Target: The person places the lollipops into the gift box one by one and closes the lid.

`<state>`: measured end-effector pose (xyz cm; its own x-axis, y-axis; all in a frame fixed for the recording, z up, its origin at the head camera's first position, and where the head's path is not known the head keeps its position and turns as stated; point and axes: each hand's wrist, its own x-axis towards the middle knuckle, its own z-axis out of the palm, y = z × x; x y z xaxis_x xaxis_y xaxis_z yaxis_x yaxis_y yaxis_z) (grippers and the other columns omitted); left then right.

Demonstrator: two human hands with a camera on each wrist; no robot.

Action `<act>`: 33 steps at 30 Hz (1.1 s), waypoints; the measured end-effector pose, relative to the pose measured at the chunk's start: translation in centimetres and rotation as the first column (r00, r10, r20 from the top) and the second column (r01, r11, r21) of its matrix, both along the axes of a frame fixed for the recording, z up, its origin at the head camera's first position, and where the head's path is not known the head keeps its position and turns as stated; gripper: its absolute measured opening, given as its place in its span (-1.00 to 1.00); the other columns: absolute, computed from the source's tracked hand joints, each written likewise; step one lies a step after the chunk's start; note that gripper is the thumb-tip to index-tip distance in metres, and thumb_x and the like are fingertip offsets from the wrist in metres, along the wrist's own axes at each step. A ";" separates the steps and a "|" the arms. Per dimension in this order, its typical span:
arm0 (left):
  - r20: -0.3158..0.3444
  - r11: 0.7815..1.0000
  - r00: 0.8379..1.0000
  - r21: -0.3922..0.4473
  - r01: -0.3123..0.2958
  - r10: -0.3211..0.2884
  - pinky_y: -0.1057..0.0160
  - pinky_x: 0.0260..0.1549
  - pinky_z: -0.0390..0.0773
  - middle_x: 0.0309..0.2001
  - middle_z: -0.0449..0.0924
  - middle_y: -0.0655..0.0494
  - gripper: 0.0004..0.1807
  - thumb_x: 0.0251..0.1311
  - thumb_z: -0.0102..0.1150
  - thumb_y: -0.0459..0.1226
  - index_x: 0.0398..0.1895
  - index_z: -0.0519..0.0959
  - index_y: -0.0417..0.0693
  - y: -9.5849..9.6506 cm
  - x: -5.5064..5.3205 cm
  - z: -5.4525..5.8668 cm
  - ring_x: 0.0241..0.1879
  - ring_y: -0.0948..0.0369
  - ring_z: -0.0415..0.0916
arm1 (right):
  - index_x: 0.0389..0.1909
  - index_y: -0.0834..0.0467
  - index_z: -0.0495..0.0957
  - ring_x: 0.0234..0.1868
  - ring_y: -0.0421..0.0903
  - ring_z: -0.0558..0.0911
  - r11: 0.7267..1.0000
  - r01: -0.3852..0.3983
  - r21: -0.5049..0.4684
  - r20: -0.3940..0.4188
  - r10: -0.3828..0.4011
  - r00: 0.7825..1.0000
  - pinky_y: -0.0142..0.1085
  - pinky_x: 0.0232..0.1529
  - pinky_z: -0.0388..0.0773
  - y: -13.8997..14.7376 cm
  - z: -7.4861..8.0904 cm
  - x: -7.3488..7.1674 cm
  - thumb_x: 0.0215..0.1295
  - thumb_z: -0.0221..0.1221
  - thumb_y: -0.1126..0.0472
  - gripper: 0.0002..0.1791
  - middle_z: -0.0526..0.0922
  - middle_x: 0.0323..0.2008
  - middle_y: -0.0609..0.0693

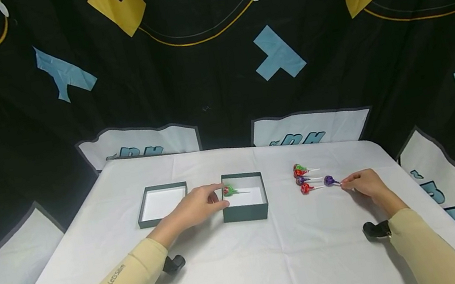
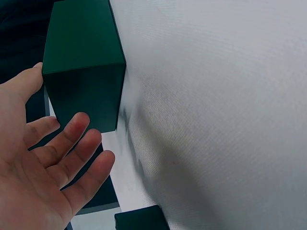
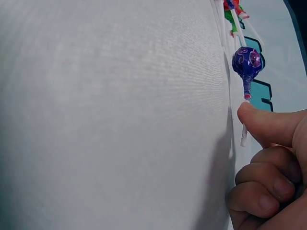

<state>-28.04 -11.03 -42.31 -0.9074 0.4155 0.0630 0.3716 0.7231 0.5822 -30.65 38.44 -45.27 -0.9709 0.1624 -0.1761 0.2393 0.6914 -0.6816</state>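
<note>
My right hand point(image 1: 364, 182) pinches the white stick of a purple-wrapped lollipop point(image 1: 329, 180) between thumb and forefinger. In the right wrist view that lollipop point(image 3: 247, 62) points away from the hand, its other fingers curled under. More lollipops lie just left of it: a red-and-green pair point(image 1: 298, 169), a purple one point(image 1: 300, 181) and a red one point(image 1: 306, 189). My left hand point(image 1: 197, 205) is at the left side of a dark green box point(image 1: 246, 214), fingers loosely spread, thumb at its near corner. Inside the box is a green-and-red lollipop point(image 1: 229, 191).
Left of the box lies a shallow green-edged lid point(image 1: 165, 220), white inside, partly behind the left hand. A white cloth covers the table point(image 1: 241, 271). Behind it hangs a black curtain point(image 1: 218, 88) with blue and yellow patches.
</note>
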 end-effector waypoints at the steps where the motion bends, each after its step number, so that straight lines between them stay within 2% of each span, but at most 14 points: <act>1: -0.001 1.000 1.000 -0.001 -0.001 0.001 0.23 -0.32 0.49 -0.34 0.59 0.24 -0.32 0.27 0.33 0.01 0.42 0.44 0.02 0.0 0.0 0.0 -0.36 0.25 0.48 | -0.10 0.28 0.69 -0.15 -0.01 0.42 1.000 -0.001 -0.004 0.000 0.001 1.000 -0.23 -0.25 0.34 -0.1 0.1 0.1 0.32 0.31 0.08 -0.67 0.65 -0.03 0.22; 12: -0.003 1.000 1.000 0.000 -0.002 0.002 0.23 -0.32 0.49 -0.34 0.59 0.25 -0.32 0.27 0.33 0.01 0.42 0.44 0.03 0.0 0.0 0.0 -0.36 0.25 0.48 | 0.03 0.27 0.64 0.01 0.10 0.39 1.000 0.012 -0.002 0.023 -0.012 1.000 -0.15 -0.13 0.34 -0.6 1.6 0.3 0.39 0.24 0.04 -0.60 0.56 0.15 0.30; 24: -0.006 1.000 1.000 0.003 0.002 -0.002 0.23 -0.32 0.49 -0.34 0.59 0.25 -0.32 0.27 0.32 0.01 0.42 0.44 0.03 -0.1 -0.1 -0.1 -0.36 0.25 0.48 | 0.08 0.23 0.64 0.07 0.13 0.39 1.000 -0.016 -0.024 0.008 0.016 1.000 -0.15 -0.20 0.35 -1.5 3.6 0.4 0.40 0.23 0.00 -0.58 0.55 0.22 0.30; 33: -0.009 1.000 1.000 0.000 0.012 -0.012 0.24 -0.35 0.49 -0.35 0.58 0.25 -0.32 0.27 0.32 0.01 0.41 0.44 0.00 -0.1 -0.1 -0.1 -0.39 0.26 0.47 | 0.12 0.21 0.63 0.19 0.19 0.39 0.998 -0.045 -0.041 0.010 0.045 0.999 -0.04 -0.05 0.43 -2.9 4.9 0.3 0.41 0.22 -0.04 -0.55 0.53 0.27 0.28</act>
